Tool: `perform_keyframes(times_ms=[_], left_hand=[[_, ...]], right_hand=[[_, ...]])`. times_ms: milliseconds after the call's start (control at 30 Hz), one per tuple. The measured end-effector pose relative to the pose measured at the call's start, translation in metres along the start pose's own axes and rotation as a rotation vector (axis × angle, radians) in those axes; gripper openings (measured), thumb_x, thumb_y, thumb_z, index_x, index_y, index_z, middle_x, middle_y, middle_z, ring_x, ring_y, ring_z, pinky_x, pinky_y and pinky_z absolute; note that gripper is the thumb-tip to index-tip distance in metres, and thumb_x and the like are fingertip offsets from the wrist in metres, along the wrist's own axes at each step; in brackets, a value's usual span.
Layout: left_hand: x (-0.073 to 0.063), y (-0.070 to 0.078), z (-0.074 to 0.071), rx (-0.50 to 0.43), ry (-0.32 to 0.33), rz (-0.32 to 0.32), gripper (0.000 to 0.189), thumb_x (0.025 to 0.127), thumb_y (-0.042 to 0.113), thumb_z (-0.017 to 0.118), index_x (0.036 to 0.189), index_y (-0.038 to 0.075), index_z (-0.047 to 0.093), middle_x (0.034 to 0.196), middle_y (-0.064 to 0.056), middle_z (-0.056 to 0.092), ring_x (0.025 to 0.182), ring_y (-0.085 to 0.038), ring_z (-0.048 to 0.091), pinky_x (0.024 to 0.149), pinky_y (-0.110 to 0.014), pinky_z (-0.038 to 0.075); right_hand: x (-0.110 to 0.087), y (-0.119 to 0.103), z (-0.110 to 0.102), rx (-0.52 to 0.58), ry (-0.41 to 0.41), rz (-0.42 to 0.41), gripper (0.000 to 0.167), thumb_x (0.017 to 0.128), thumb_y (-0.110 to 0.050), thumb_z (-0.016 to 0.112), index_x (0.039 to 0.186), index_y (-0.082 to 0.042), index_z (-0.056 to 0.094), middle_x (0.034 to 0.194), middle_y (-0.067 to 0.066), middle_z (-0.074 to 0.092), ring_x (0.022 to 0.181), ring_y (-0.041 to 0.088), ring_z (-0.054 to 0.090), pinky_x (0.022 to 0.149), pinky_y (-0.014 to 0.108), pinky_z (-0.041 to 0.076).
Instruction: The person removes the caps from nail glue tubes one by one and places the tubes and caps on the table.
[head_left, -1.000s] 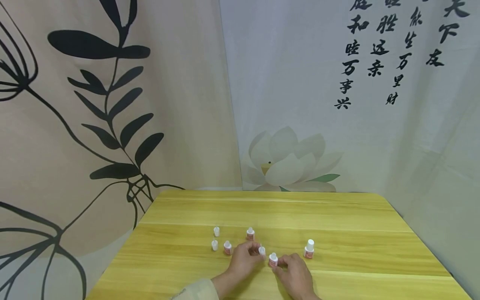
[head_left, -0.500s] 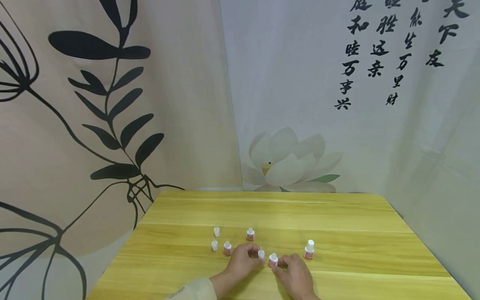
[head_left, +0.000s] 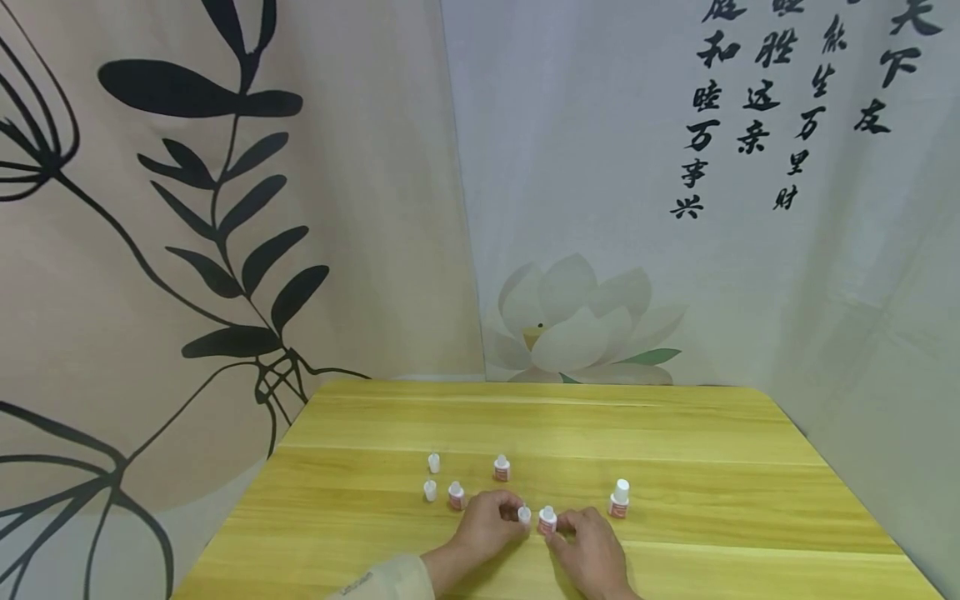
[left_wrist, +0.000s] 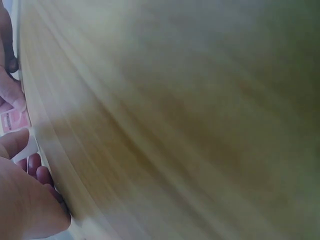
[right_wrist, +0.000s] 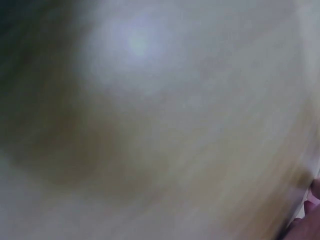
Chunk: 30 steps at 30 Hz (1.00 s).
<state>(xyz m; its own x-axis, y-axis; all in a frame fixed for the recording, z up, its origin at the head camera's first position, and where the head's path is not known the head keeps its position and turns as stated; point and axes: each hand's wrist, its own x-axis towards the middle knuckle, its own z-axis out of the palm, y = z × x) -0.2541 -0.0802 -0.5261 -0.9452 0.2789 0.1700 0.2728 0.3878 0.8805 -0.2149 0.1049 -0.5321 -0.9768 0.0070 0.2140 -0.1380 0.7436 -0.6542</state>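
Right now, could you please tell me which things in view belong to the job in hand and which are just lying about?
In the job, judging by grip:
held cap, in the left hand
held bottle, in the right hand

Apparently just standing by, though perhaps related:
farther loose cap
nearer loose cap
farther uncapped bottle
nearer uncapped bottle
capped bottle

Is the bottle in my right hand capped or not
Uncapped: the bottle shows only a short nozzle; your left hand pinches a cap.
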Motion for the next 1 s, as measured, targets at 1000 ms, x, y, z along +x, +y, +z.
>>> perform_keyframes(times_ms=[1000], left_hand=[[0.0015,-0.0039,-0.0008,0.081,-0.014,0.079,0.022,0.071,-0.004,0.08,0.087,0.006,0.07,0.075,0.004,0.064,0.068,-0.002,0.053,0.062,-0.022,0.047]], right_hand=[[0.0,-0.0004,-0.0006,-0.01,-0.004,-0.006,0.022,0.084,-0.035,0.078,0.095,-0.016,0.075,0.088,-0.006,0.057,0.083,0.013,0.054,0.071,0.037,0.047]])
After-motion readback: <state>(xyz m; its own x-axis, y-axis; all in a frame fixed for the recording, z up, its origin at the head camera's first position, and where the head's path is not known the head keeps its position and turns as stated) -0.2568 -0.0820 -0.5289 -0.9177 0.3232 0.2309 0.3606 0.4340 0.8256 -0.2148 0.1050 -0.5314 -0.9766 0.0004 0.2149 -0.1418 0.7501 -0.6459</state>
